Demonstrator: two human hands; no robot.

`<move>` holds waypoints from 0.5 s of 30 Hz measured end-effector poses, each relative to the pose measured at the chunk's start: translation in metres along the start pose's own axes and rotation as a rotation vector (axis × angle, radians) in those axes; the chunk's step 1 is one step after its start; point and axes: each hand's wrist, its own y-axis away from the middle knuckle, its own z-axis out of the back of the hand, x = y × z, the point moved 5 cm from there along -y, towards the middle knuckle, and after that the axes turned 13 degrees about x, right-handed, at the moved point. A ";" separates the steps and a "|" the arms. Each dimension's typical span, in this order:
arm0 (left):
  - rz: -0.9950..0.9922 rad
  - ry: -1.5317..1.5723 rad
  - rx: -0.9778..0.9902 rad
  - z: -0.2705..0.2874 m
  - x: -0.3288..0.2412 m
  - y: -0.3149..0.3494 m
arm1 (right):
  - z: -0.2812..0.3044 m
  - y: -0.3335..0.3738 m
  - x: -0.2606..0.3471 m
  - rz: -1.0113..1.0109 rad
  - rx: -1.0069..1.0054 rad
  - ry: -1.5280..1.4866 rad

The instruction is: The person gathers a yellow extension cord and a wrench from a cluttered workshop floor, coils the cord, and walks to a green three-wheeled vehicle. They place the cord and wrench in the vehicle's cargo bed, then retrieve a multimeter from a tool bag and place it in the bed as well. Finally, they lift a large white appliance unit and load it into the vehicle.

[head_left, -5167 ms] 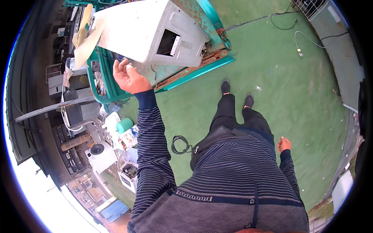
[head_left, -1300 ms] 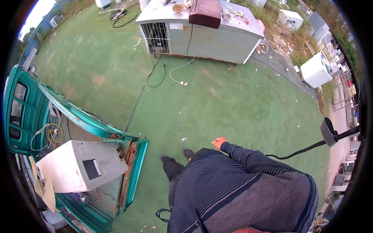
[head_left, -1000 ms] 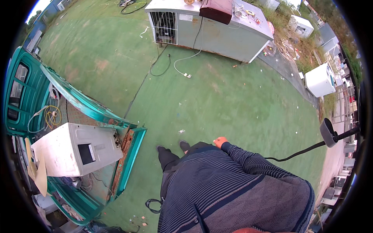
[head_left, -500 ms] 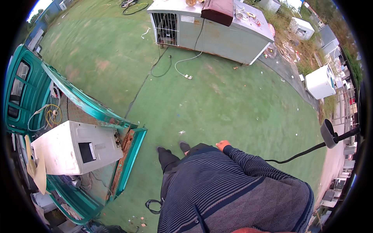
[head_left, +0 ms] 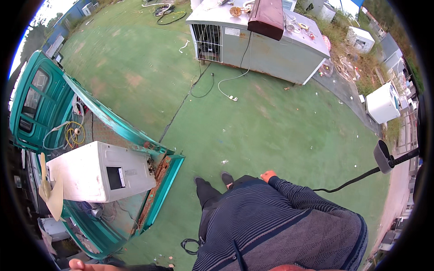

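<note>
My right hand [head_left: 268, 175] hangs at my side over the green floor, beside my striped sweater [head_left: 253, 212]. Its fingers look curled in, and I see nothing in them. At the lower left edge, my left hand [head_left: 86, 266] is mostly cut off; part of it and a dark sleeve show. It is nearest the teal truck bed [head_left: 169, 194], apart from it. On that bed lies a white boxy appliance [head_left: 86, 174] with a dark square opening in its side. A cream fan blade [head_left: 53, 198] is at its left end.
A grey metal workbench [head_left: 266, 54] stands ahead, with a dark red box-like piece [head_left: 266, 20] on top. Cables and a plug [head_left: 232, 98] lie on the floor before it. A white appliance [head_left: 382, 103] stands at right. A black strap [head_left: 348, 184] crosses the right side.
My left hand has come into view at the lower left edge. The truck bed, workbench and other surroundings have shifted right in the picture. My right hand stays at my side.
</note>
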 end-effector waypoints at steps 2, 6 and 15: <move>0.382 -0.109 0.144 -0.009 0.032 0.056 | -0.005 -0.005 0.005 -0.006 0.016 0.049; 1.018 0.018 0.135 -0.036 0.110 0.201 | -0.009 -0.007 0.015 -0.039 0.043 0.083; 1.084 -0.115 -0.112 -0.060 0.176 0.289 | 0.012 -0.018 0.040 -0.086 0.103 0.171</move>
